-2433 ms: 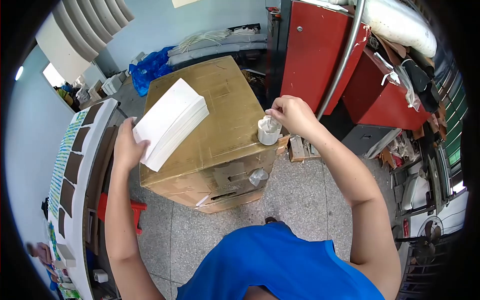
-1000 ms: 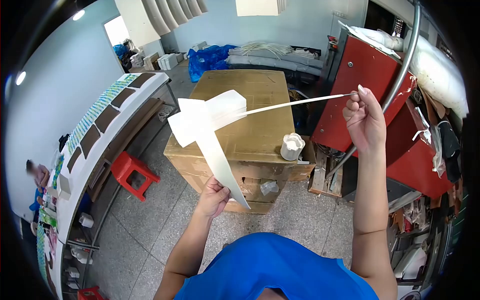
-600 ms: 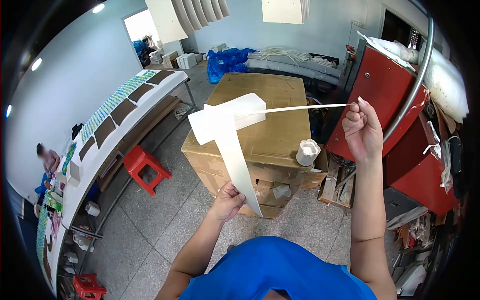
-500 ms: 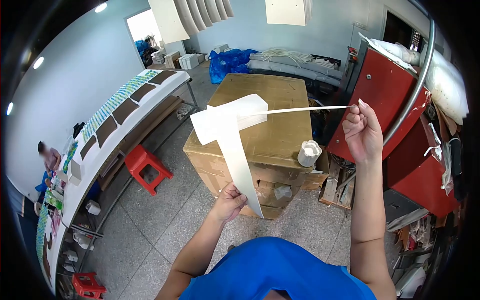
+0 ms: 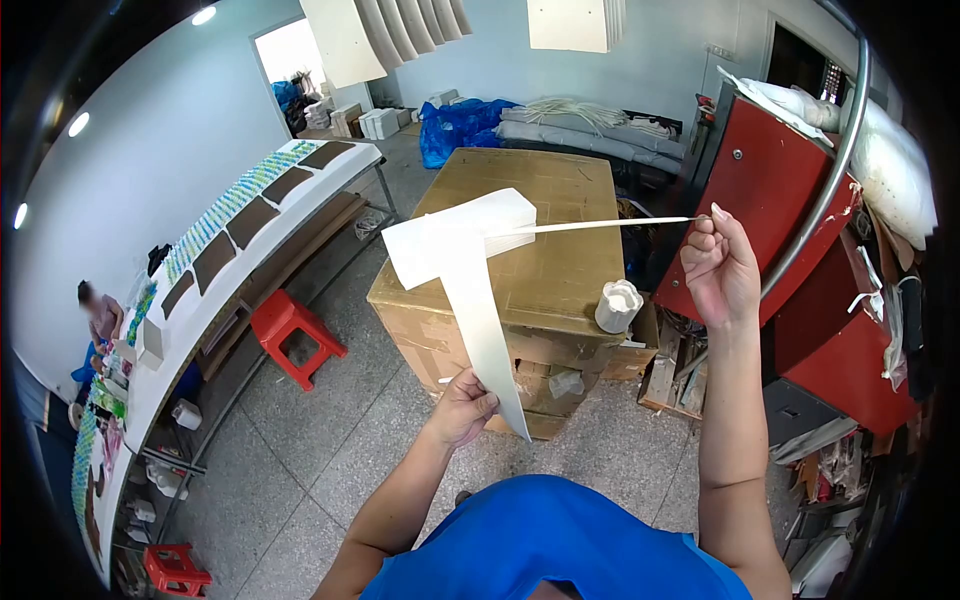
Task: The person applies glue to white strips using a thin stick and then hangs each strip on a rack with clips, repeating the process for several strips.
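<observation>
My left hand (image 5: 463, 408) is closed on the edge of a wide white strip (image 5: 482, 330), near its lower end. That strip slants up over the front of a large cardboard box (image 5: 560, 275), its upper end overlapping a stack of white sheets (image 5: 425, 245) on the box top. A narrow white strip (image 5: 610, 223) runs from the stack out to my right hand (image 5: 722, 262), which is raised at the right and pinches its tip between thumb and fingers. A white cup (image 5: 619, 305) with an uneven, white-crusted rim stands at the box's right front corner.
A long white table (image 5: 190, 310) with brown sheets curves along the left, where a person (image 5: 103, 315) sits. Beside it stands a red stool (image 5: 297, 337). Red cabinets (image 5: 740, 190) and a metal rail (image 5: 848, 150) rise close to my right arm. Pale sheets (image 5: 570, 28) hang overhead.
My right hand has moved slightly left and down, still pinching the narrow strip. My left hand and the wide strip's lower end have shifted a little right and down.
</observation>
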`<action>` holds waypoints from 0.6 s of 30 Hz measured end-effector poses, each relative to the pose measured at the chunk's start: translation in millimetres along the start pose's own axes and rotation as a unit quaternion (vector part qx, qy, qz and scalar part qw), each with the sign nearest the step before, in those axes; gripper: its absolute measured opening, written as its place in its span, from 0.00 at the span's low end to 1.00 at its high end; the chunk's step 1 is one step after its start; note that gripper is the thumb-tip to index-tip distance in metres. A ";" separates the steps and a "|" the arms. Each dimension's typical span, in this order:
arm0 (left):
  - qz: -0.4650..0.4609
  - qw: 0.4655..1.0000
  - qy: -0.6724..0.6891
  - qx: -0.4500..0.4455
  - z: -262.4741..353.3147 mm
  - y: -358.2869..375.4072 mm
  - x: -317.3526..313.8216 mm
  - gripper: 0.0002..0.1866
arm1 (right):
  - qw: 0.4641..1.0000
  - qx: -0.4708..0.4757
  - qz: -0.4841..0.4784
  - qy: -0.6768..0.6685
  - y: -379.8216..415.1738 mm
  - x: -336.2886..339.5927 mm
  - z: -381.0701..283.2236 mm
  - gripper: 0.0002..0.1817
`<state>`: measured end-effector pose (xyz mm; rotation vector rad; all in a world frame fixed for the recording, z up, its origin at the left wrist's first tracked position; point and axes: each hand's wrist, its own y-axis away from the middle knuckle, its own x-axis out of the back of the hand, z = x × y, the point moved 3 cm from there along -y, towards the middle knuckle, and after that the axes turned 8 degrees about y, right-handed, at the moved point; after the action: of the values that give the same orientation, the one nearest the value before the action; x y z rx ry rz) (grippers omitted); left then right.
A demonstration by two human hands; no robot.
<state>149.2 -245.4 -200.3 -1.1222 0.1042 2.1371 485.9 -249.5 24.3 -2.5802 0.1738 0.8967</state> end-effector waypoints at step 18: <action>-0.007 1.000 0.001 0.009 -5.1 2.2 1.1 0.18 | 1.000 -0.013 0.014 -0.009 7.6 2.5 13.2 0.06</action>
<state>150.9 -248.3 -204.8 -1.1106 0.1161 2.1195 478.5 -251.0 10.8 -2.5989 0.1936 0.9382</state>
